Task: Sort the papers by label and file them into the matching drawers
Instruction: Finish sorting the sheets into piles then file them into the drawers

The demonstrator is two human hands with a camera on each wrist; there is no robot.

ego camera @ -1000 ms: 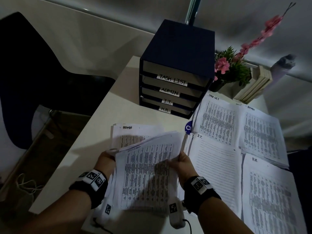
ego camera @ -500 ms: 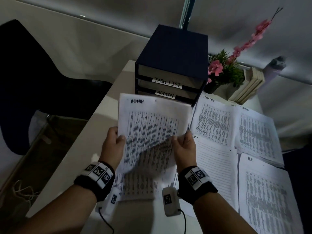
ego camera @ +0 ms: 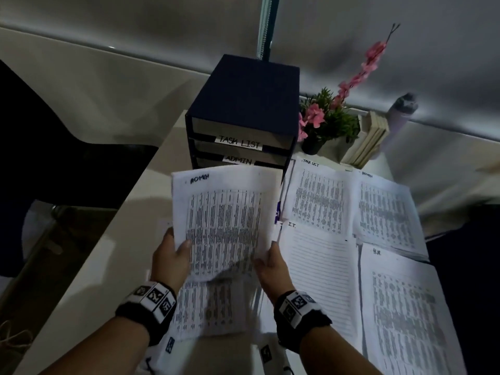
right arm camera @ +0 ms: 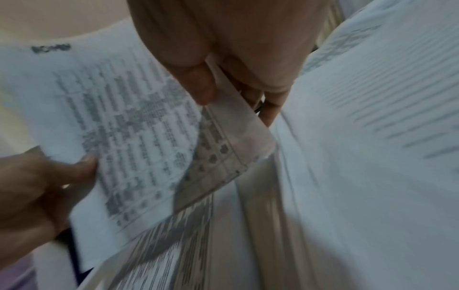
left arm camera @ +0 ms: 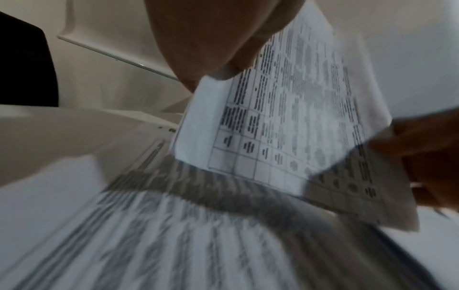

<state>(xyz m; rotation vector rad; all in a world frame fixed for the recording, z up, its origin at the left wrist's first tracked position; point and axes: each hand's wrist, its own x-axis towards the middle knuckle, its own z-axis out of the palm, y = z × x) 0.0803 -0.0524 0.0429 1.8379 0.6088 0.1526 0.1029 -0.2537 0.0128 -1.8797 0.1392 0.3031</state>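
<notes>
I hold a printed sheet headed ADMIN (ego camera: 224, 223) lifted above the desk, in front of the dark blue drawer unit (ego camera: 243, 104). My left hand (ego camera: 173, 255) pinches its lower left edge and my right hand (ego camera: 267, 263) pinches its lower right edge; both pinches show on the ADMIN sheet (left arm camera: 280, 125) (right arm camera: 129, 121) in the wrist views. Under it lies a pile of unsorted papers (ego camera: 216, 309). The drawers labelled TASK LIST (ego camera: 239, 143) and ADMIN (ego camera: 238, 160) show; the lower drawers are hidden behind the sheet. To the right lie four sorted piles: TASK LIST (ego camera: 319, 201), ADMIN (ego camera: 387, 215), I.T. (ego camera: 319, 280), H.R. (ego camera: 405, 315).
A potted plant with pink flowers (ego camera: 327, 123), a stack of books (ego camera: 368, 139) and a bottle (ego camera: 403, 106) stand at the back right. The white desk (ego camera: 108, 266) ends at the left, where a dark chair (ego camera: 40, 131) stands over the floor.
Both hands lifted the ADMIN sheet off the unsorted pile and raised it upright toward the drawer unit. The view has tilted, so the lower drawers are now covered.
</notes>
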